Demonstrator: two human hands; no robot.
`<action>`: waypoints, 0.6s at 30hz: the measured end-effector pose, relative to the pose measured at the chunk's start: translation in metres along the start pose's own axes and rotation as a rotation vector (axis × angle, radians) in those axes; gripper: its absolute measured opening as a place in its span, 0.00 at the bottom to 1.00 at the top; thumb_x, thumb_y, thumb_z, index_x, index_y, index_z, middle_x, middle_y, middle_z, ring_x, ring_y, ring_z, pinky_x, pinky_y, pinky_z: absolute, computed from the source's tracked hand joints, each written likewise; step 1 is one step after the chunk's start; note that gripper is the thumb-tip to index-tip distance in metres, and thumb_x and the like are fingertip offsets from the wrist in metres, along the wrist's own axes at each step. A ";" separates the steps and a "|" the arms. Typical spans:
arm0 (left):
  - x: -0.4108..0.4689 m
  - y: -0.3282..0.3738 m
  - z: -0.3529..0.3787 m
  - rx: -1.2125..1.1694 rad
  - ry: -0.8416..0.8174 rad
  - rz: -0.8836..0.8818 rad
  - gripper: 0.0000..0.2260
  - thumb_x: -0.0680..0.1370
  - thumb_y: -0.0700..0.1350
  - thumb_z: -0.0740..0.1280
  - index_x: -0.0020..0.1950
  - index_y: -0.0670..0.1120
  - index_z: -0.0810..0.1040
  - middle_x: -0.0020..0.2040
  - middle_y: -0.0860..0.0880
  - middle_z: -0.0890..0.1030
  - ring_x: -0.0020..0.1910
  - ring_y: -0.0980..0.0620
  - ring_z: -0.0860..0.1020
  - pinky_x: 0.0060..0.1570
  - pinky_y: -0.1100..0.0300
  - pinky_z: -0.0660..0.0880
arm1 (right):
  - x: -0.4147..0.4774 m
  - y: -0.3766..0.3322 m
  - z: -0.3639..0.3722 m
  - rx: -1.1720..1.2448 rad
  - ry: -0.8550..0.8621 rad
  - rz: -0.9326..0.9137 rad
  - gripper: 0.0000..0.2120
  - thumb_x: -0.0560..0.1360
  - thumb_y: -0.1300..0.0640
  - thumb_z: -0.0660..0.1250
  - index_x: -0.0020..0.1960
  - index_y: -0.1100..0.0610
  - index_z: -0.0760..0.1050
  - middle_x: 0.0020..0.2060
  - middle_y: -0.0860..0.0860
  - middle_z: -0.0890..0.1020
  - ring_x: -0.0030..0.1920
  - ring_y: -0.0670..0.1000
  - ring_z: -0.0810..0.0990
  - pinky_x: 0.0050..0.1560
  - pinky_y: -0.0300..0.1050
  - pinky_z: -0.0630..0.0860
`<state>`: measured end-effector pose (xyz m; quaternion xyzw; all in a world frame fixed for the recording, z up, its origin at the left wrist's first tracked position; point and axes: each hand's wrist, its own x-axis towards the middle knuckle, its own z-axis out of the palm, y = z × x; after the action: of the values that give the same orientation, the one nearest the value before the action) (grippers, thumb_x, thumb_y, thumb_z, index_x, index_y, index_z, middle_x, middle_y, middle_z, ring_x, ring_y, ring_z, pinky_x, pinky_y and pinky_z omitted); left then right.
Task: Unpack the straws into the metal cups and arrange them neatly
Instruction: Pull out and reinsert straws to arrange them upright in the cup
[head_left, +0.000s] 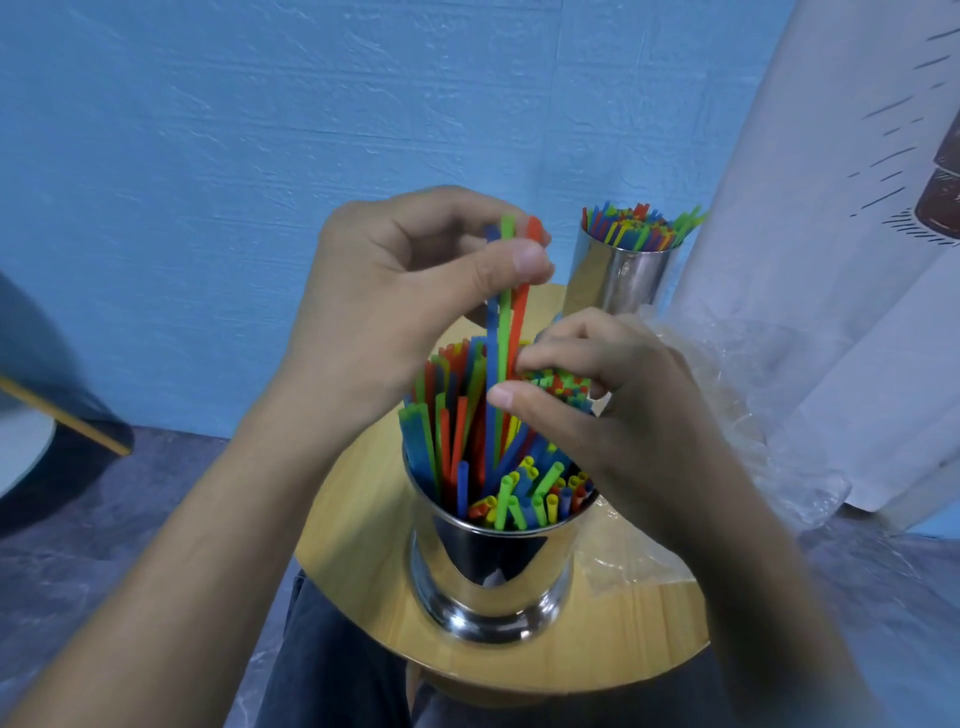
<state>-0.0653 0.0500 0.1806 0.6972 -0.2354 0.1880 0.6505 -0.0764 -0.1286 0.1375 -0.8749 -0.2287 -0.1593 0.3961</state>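
Wooden counter (363, 571) carries the near metal cup (488, 571); my left hand (384, 291) pinches three raised straws (504, 322), my right hand (623, 405) clasps a bundle (558, 384) over it.

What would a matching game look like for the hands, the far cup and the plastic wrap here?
1 left hand
2 right hand
3 far metal cup
4 plastic wrap

a crumpled at the table's right edge
b pinches three raised straws
c stands at the back, filled
d grips a bundle above the near cup

Pairs: 1-b, 2-d, 3-c, 4-a
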 end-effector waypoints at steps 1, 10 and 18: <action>0.002 0.001 -0.002 -0.012 0.028 0.011 0.02 0.75 0.42 0.74 0.45 0.48 0.83 0.38 0.54 0.86 0.41 0.53 0.86 0.38 0.58 0.81 | 0.000 -0.001 0.000 -0.011 -0.014 0.005 0.17 0.73 0.35 0.68 0.53 0.44 0.85 0.47 0.38 0.80 0.52 0.43 0.75 0.48 0.41 0.71; 0.008 -0.003 -0.015 -0.277 0.281 0.004 0.05 0.82 0.42 0.66 0.48 0.48 0.81 0.41 0.53 0.86 0.37 0.58 0.81 0.40 0.65 0.77 | -0.001 -0.003 0.000 -0.063 -0.071 -0.041 0.22 0.70 0.30 0.64 0.53 0.45 0.82 0.47 0.39 0.80 0.53 0.43 0.74 0.50 0.38 0.71; 0.010 -0.003 -0.018 -0.344 0.356 -0.009 0.07 0.84 0.44 0.64 0.49 0.50 0.81 0.45 0.54 0.86 0.41 0.55 0.82 0.41 0.63 0.77 | 0.009 -0.007 0.003 0.048 -0.048 -0.017 0.08 0.79 0.47 0.67 0.46 0.49 0.80 0.37 0.44 0.81 0.45 0.45 0.79 0.46 0.46 0.76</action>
<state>-0.0546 0.0671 0.1849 0.5333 -0.1423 0.2623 0.7916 -0.0719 -0.1198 0.1438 -0.8667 -0.2493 -0.1360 0.4100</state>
